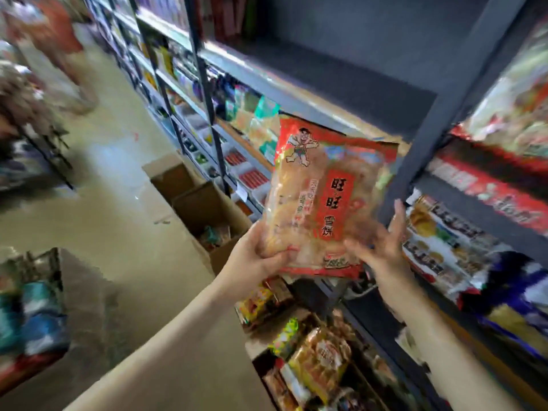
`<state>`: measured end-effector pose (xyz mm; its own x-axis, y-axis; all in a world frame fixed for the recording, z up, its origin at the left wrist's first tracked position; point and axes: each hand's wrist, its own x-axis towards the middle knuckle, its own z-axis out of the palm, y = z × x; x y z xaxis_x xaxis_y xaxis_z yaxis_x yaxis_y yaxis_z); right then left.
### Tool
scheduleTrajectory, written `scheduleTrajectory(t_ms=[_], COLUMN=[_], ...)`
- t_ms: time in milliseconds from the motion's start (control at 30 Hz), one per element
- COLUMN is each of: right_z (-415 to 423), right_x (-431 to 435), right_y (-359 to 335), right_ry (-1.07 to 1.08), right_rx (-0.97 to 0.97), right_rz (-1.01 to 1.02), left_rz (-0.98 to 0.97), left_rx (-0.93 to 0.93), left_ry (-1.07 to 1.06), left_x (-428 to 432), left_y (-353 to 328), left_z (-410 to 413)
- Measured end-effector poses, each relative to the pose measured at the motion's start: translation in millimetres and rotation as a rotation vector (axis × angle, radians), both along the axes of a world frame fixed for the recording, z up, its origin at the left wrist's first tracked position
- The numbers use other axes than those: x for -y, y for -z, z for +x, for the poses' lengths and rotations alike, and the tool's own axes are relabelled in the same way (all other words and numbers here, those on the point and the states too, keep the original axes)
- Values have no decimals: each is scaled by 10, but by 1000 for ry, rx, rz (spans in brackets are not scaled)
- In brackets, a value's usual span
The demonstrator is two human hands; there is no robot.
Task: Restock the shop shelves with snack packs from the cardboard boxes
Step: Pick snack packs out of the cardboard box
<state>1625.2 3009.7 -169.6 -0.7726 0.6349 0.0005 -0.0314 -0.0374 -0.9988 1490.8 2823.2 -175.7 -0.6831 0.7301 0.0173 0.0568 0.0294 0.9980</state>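
Rice-cracker pack (pixel 323 200) is being gripped by the left hand (pixel 255 256), the right hand (pixel 382 244) spreading open-fingered beside it; empty far shelf (pixel 341 81) awaiting stock, cardboard boxes (pixel 207 209) not yet emptied.

Open bay: I see a dark shelf bay (pixel 341 69) straight ahead with bare board; a hand could pass in from the front.
Right edge of bay: a dark upright post (pixel 421 149) bounds it, just behind the snack pack (pixel 323 200).
In front of the bay: the snack pack, gripped by my left hand (pixel 258 253) with my right hand (pixel 382 244) flat against it, stands before the bay's lower front edge.
Right of the post: packed shelves (pixel 489 185), fronts crowded with bags.
Below: lower shelves (pixel 311 351) full of packets.
Floor aisle: open to my left; cardboard boxes (pixel 204 209) stand against the shelving foot.
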Motion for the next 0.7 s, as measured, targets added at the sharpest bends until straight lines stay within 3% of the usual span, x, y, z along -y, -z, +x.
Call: scheduleTrajectory(t_ms=[100, 200, 333, 433, 533, 700], right_z=[179, 440, 877, 1186, 1437, 1664], right_x=[-149, -252, -374, -453, -652, -1201], right_y=[-529, -828, -1166, -1454, -1592, -1404], right_ry=[-50, 36, 296, 434, 559, 718], right_rx=[-128, -175, -228, -215, -248, -105], right_rz=[-21, 51, 379, 605, 766, 664], left_rz=[66, 58, 29, 180, 329, 230], left_rx=[-104, -263, -762, -1116, -1346, -1767], left_ry=[141, 185, 11, -113, -179, -265], left_x=[-180, -471, -974, -1370, -1791, -2474], left_y=[-419, -633, -922, -1143, -1269, -1339], left_z=[-49, 8, 160, 343, 446, 419])
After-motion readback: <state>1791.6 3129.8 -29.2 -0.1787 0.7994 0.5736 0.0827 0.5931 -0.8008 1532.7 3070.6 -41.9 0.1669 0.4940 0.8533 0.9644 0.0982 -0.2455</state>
